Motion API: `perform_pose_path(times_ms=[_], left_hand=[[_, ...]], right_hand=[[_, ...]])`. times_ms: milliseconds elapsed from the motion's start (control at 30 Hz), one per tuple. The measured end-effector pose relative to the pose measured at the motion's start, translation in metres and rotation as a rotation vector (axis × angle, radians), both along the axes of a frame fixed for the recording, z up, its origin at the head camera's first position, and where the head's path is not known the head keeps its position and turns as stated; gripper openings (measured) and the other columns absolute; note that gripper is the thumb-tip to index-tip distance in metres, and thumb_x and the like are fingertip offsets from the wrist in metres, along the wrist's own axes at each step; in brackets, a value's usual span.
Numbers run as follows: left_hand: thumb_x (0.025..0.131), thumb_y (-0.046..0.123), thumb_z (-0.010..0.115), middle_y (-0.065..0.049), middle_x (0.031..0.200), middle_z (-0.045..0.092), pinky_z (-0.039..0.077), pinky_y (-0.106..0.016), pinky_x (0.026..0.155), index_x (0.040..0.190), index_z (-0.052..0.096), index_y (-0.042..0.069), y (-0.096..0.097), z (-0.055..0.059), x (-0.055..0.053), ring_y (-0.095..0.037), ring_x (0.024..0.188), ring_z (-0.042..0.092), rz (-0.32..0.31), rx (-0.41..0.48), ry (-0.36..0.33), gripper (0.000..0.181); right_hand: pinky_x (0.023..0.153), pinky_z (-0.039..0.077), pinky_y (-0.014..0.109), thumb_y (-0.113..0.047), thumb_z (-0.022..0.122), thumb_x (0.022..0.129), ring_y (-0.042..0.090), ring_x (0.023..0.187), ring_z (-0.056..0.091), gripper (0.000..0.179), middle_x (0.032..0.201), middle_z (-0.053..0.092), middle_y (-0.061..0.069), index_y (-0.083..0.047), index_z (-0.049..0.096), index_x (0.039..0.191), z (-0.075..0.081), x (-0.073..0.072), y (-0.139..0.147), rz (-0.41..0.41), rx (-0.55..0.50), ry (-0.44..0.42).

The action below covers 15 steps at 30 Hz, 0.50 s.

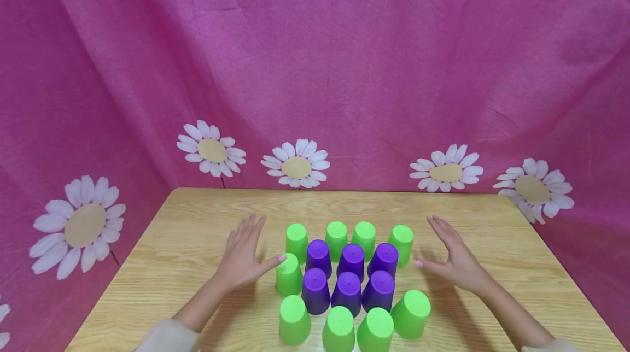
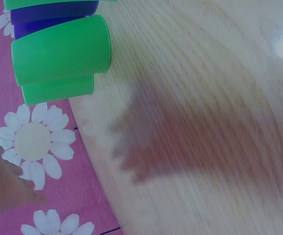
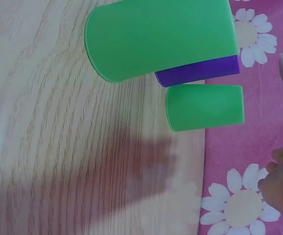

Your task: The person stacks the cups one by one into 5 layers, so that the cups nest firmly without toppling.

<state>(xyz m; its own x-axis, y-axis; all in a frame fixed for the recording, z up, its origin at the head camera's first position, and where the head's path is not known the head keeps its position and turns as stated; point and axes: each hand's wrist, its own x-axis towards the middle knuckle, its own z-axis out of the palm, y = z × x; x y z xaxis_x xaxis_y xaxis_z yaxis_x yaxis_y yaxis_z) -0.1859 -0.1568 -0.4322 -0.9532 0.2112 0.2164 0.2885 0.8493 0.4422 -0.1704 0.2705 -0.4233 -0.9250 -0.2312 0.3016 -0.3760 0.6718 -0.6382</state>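
Upside-down purple cups (image 1: 349,289) stand in two rows of three on the table, with several upside-down green cups (image 1: 339,327) around them. To the left of the group is my left hand (image 1: 244,259), fingers spread and thumb pointing toward the left-side green cup (image 1: 289,274). In the head view the thumb tip overlaps that cup's edge; whether it touches cannot be told. My right hand (image 1: 455,262) hovers on the other side, fingers extended, between the back-right green cup (image 1: 401,245) and the front-right green cup (image 1: 412,314). Neither hand holds anything.
The wooden table (image 1: 216,204) has light grain and rounded back corners. Behind and beside it hangs a pink cloth (image 1: 325,68) printed with white daisies. On the green ring's right side there is a gap between the back and front cups.
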Motion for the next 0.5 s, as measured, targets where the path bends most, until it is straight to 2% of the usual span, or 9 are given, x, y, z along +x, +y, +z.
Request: perform_pose_path(times_ms=[167, 367, 500], left_hand=[[0.076, 0.048, 0.068, -0.021, 0.150, 0.027, 0.024, -0.061, 0.110, 0.142, 0.033, 0.004, 0.006, -0.003, -0.007, -0.040, 0.139, 0.023, -0.026, 0.142, 0.004, 0.087], [0.074, 0.036, 0.076, -0.021, 0.148, 0.030, 0.027, -0.057, 0.110, 0.142, 0.034, 0.004, 0.016, -0.008, -0.017, -0.040, 0.138, 0.026, -0.039, 0.338, -0.083, 0.086], [0.073, 0.029, 0.078, -0.023, 0.147, 0.033, 0.029, -0.057, 0.109, 0.141, 0.034, 0.003, 0.021, -0.009, -0.020, -0.041, 0.136, 0.029, -0.030, 0.446, -0.123, 0.084]], right_hand=[[0.098, 0.027, 0.070, -0.018, 0.079, 0.069, 0.053, 0.129, 0.029, 0.086, 0.142, 0.031, 0.032, 0.004, 0.034, 0.140, -0.004, -0.006, -0.006, -0.028, -0.048, -0.002], [0.102, 0.031, 0.064, -0.020, 0.077, 0.073, 0.051, 0.128, 0.033, 0.080, 0.142, 0.035, 0.029, 0.001, 0.037, 0.139, -0.007, -0.013, -0.009, -0.065, -0.081, -0.070], [0.104, 0.031, 0.061, -0.020, 0.076, 0.075, 0.051, 0.128, 0.034, 0.077, 0.140, 0.037, 0.031, 0.003, 0.038, 0.138, -0.011, -0.017, -0.012, -0.063, -0.097, -0.095]])
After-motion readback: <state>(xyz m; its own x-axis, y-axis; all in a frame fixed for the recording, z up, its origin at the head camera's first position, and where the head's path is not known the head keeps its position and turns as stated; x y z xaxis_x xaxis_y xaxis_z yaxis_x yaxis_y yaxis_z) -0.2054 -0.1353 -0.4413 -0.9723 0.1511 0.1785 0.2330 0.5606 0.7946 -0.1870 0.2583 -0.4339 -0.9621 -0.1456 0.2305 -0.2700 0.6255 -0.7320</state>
